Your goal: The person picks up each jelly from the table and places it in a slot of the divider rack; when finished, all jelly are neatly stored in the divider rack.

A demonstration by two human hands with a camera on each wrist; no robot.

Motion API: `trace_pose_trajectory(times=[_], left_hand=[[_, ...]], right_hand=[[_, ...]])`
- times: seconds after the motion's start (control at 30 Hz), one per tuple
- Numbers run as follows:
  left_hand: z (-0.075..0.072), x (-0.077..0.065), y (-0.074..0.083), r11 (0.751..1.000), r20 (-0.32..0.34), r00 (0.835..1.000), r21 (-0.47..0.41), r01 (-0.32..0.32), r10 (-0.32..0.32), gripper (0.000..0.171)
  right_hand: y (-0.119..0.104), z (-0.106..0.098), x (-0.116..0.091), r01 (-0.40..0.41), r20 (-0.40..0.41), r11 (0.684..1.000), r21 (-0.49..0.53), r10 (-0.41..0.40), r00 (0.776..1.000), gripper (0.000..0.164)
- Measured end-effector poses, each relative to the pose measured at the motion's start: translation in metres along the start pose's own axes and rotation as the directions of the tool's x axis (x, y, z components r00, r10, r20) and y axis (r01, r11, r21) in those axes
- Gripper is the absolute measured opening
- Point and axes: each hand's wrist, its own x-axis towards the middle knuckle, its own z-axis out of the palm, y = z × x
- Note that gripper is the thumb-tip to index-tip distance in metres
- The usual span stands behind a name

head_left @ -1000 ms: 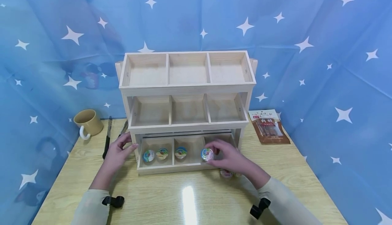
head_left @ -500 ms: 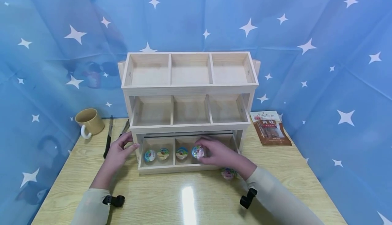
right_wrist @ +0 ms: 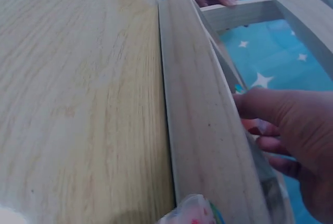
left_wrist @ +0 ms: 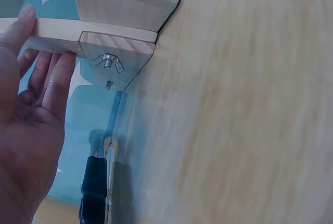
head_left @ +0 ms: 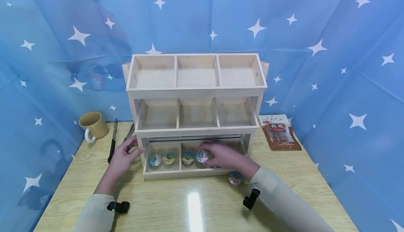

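A three-tier wooden shelf rack (head_left: 195, 133) stands on the table, each tier split into three compartments. My left hand (head_left: 125, 156) grips its left upright; in the left wrist view the thumb lies on one side of the wood (left_wrist: 57, 28) and the fingers on the other. My right hand (head_left: 222, 155) pinches a small jelly cup (head_left: 202, 156) with a pinkish lid in the bottom middle compartment, beside a blue-rimmed jelly cup (head_left: 187, 158). Two more cups, one blue-white (head_left: 155, 160) and one yellowish (head_left: 168, 158), sit in the bottom left compartment.
On the table by the rack's front right lies another jelly cup (head_left: 235, 178), partly overlapped by my right forearm. A tan mug (head_left: 94, 125) and a black-handled tool (head_left: 112, 142) are at left. A brown spice packet (head_left: 280, 135) lies at right.
My right hand has carried the pink-lidded jelly cup left into the bottom middle compartment, beside the blue-rimmed one. The left hand keeps its hold on the upright.
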Motion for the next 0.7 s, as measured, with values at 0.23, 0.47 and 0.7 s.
trace_pose_trajectory(times=[0.23,0.47,0.7], left_hand=[[0.0014,0.0001,0.0011,1.000,0.002,1.000,-0.018,0.015,-0.015,0.055],[0.0011,0.0001,0.0001,1.000,0.002,1.000,-0.010,0.017,-0.017,0.056],[0.0011,-0.0012,0.0011,1.000,-0.005,1.000,-0.010,0.019,-0.019,0.055]], right_hand=[[0.0048,0.0067,0.0030,0.007,0.009,0.999,-0.046,-0.006,1.000,0.055],[0.0067,0.0077,0.0035,0.008,0.008,0.999,-0.035,-0.008,1.000,0.056],[0.0087,0.0104,0.0041,0.015,0.011,0.999,-0.046,-0.014,1.000,0.053]])
